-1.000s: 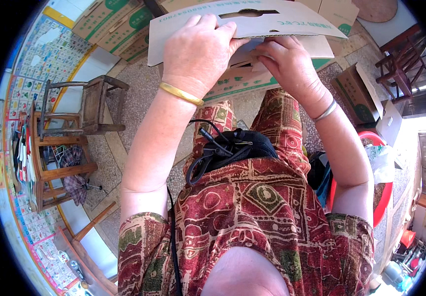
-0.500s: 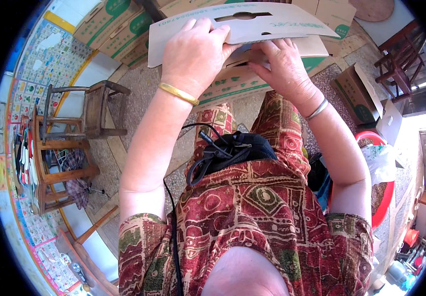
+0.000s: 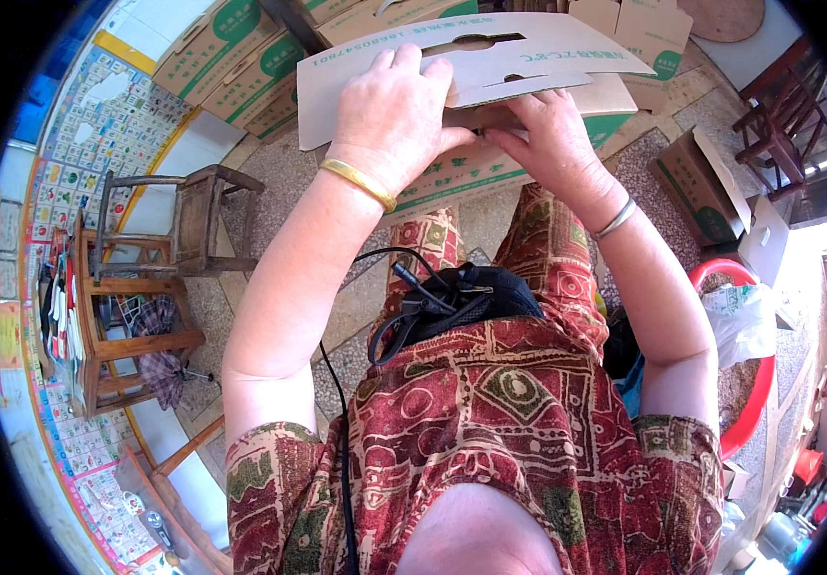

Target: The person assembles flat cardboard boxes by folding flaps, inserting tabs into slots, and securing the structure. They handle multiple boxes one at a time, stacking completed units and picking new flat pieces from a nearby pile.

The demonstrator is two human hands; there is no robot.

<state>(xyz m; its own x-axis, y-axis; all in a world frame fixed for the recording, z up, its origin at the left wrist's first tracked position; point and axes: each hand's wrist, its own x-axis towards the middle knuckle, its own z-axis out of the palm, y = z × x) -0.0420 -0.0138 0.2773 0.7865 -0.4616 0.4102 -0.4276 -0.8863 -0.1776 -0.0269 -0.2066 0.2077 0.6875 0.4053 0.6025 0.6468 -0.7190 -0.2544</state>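
A cardboard box (image 3: 471, 172) with green print stands in front of my knees. Its pale upper flap (image 3: 567, 59) is raised toward me, with a long handle slot cut in it. My left hand (image 3: 389, 120), a yellow bangle at the wrist, is closed on the flap's left part, fingers over the top and thumb pointing inward below its edge. Under the near edge of that flap, my right hand (image 3: 552, 139) has its fingers tucked in, its thumb close to the left thumb. It appears to grip the lower flap there; the fingertips are partly hidden.
Several green-printed boxes (image 3: 231, 72) are stacked beyond. At left are a wooden chair (image 3: 204, 220) and a wooden rack (image 3: 145, 343). An open carton (image 3: 696, 182), a red basin (image 3: 763, 407) with a plastic bag (image 3: 744, 316) and another chair (image 3: 768, 144) are at right. A black pouch (image 3: 480, 299) hangs at my waist.
My left hand has shifted slightly right and down, and its thumb has come nearer the right thumb. The raised flap has tilted a little, showing its slot wider.
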